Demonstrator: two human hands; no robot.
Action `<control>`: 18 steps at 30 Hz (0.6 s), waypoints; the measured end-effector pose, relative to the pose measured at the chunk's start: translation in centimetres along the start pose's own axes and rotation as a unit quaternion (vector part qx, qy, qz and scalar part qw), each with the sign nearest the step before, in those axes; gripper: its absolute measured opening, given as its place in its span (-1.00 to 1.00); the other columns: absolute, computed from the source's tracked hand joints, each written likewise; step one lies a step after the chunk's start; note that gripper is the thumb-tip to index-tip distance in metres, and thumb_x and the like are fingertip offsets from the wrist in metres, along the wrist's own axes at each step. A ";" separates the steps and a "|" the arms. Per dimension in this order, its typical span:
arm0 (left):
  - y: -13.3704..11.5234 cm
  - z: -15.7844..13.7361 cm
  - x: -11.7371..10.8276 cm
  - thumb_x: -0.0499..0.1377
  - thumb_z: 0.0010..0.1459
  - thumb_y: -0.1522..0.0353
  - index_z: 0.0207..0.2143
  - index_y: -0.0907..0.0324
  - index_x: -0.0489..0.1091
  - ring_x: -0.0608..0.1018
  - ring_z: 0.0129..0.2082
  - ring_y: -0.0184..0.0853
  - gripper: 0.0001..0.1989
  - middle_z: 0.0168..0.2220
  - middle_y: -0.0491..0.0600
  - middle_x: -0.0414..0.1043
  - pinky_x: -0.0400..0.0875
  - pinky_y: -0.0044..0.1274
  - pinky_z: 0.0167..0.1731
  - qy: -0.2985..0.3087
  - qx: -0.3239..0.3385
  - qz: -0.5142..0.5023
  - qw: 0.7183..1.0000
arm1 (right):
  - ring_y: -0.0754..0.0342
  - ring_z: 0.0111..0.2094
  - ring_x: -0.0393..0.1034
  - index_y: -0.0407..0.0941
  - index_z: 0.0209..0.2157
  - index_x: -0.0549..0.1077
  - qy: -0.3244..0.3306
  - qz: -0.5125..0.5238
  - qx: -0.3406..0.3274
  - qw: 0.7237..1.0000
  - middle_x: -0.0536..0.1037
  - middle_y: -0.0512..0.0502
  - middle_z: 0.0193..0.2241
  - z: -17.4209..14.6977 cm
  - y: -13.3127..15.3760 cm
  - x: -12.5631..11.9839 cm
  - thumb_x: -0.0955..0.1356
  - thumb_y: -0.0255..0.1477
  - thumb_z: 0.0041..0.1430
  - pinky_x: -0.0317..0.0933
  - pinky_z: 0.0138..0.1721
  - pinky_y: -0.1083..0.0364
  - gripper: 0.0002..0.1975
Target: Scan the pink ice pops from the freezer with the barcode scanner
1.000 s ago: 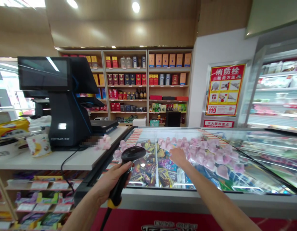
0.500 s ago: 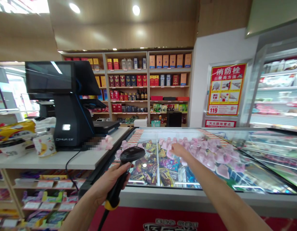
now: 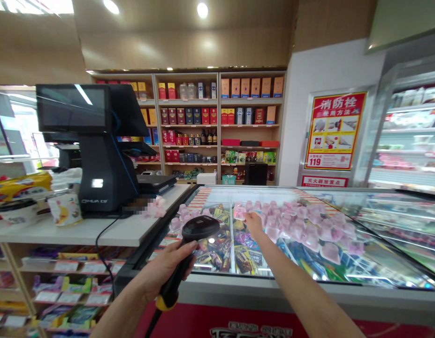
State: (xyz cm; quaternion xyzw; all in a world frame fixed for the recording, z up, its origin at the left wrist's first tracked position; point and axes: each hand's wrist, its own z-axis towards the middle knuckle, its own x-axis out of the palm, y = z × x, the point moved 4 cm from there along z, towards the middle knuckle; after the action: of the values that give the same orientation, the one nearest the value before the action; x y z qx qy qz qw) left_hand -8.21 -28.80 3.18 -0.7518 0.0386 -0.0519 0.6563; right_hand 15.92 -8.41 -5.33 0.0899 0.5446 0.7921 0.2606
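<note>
A black barcode scanner (image 3: pixel 200 227) with a yellow collar at its base is in my left hand (image 3: pixel 171 263), fingers wrapped round the handle. Its head points forward over the freezer's glass top, and a cable hangs down from it. My right hand (image 3: pixel 253 222) pinches a small pink cup (image 3: pixel 239 212), and a white label with barcode-like lines faces me. Many similar translucent pink cups (image 3: pixel 310 237) lie spread on the glass to the right of that hand. A smaller group of pink cups (image 3: pixel 175 224) sits left of the scanner.
The chest freezer (image 3: pixel 238 285) holds colourful wrapped packs under its glass. On the left counter (image 3: pixel 115 234) stand a black checkout terminal (image 3: pixel 97 173), a lidded paper cup (image 3: pixel 18 213) and a patterned cup (image 3: pixel 64 209). Shelves of boxes (image 3: pixel 189 116) line the back wall.
My right hand has moved slightly left, and the labelled side of the pink cup now shows. The scanner in my left hand has shifted a little right.
</note>
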 end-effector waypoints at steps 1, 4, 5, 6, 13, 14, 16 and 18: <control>0.0 0.1 -0.1 0.12 -0.11 0.17 -0.56 0.23 0.21 0.29 -0.71 -0.54 -0.71 -0.68 -0.16 0.28 0.14 -0.68 -0.70 0.008 0.003 0.004 1.000 | 0.11 -0.61 0.26 -0.15 -0.67 0.32 -0.006 -0.010 0.005 1.000 0.39 -0.02 -0.72 0.0 0.0 0.1 0.23 -0.31 -0.18 0.05 -0.59 0.18 -0.79; 0.1 0.5 -0.8 0.11 -0.11 0.16 -0.53 0.24 0.23 0.28 -0.70 -0.54 -0.70 -0.67 -0.15 0.28 0.14 -0.68 -0.69 0.012 0.004 0.006 1.000 | 0.12 -0.60 0.25 -0.15 -0.66 0.31 -0.022 -0.058 0.005 0.998 0.39 -0.02 -0.69 -0.3 0.3 0.2 0.23 -0.33 -0.17 0.06 -0.56 0.17 -0.82; 0.1 0.6 -1.1 0.11 -0.11 0.15 -0.51 0.24 0.24 0.28 -0.70 -0.53 -0.70 -0.66 -0.15 0.28 0.15 -0.68 -0.69 0.005 0.003 0.001 1.000 | 0.12 -0.60 0.24 -0.15 -0.65 0.31 -0.025 -0.077 -0.010 0.997 0.38 -0.02 -0.69 -0.5 0.5 0.3 0.22 -0.35 -0.16 0.06 -0.54 0.17 -0.83; 0.2 0.7 -1.5 0.11 -0.11 0.15 -0.49 0.24 0.25 0.29 -0.69 -0.53 -0.70 -0.65 -0.14 0.29 0.16 -0.67 -0.68 -0.006 0.000 -0.005 1.000 | 0.12 -0.58 0.24 -0.15 -0.64 0.30 -0.027 -0.098 -0.035 0.994 0.38 -0.03 -0.67 -0.8 0.9 0.4 0.22 -0.37 -0.14 0.07 -0.52 0.16 -0.84; 0.8 1.6 -4.3 0.14 -0.14 0.16 -0.46 0.24 0.31 0.32 -0.69 -0.52 -0.69 -0.66 -0.14 0.29 0.21 -0.67 -0.67 -0.061 -0.001 -0.038 0.997 | 0.06 -0.24 0.24 -0.13 -0.54 0.31 0.113 -0.245 -0.242 0.932 0.37 -0.13 -0.29 -4.0 2.8 4.4 0.18 -0.52 -0.05 0.07 -0.20 0.09 -0.88; 0.9 1.7 -4.7 0.15 -0.14 0.17 -0.47 0.24 0.31 0.32 -0.69 -0.52 -0.70 -0.66 -0.13 0.29 0.22 -0.67 -0.67 -0.065 -0.004 -0.045 0.997 | 0.06 -0.20 0.23 -0.12 -0.52 0.32 0.141 -0.254 -0.242 0.926 0.34 -0.13 -0.23 -4.4 2.8 5.2 0.19 -0.53 -0.04 0.07 -0.17 0.08 -0.89; 1.1 1.9 -5.3 0.16 -0.15 0.18 -0.48 0.24 0.32 0.33 -0.68 -0.52 -0.71 -0.66 -0.13 0.30 0.24 -0.67 -0.66 -0.073 -0.006 -0.055 0.996 | 0.06 -0.13 0.20 -0.11 -0.46 0.33 0.184 -0.262 -0.235 0.918 0.29 -0.12 -0.14 -4.9 2.6 6.8 0.18 -0.54 -0.02 0.05 -0.12 0.07 -0.86; 1.3 2.0 -5.7 0.16 -0.15 0.18 -0.47 0.25 0.33 0.33 -0.69 -0.52 -0.70 -0.66 -0.13 0.30 0.24 -0.68 -0.67 -0.082 -0.009 -0.055 0.995 | 0.05 -0.08 0.16 -0.12 -0.39 0.33 0.203 -0.259 -0.233 0.915 0.29 -0.14 -0.13 -5.0 2.5 8.4 0.14 -0.55 0.02 0.02 -0.07 0.04 -0.82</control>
State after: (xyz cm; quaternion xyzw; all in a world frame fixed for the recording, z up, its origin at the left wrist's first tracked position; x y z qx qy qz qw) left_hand -13.63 -26.34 1.48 -0.7602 -0.0562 -0.0263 0.6467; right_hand 5.83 -8.86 -6.20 -0.2801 0.3899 0.8025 0.3542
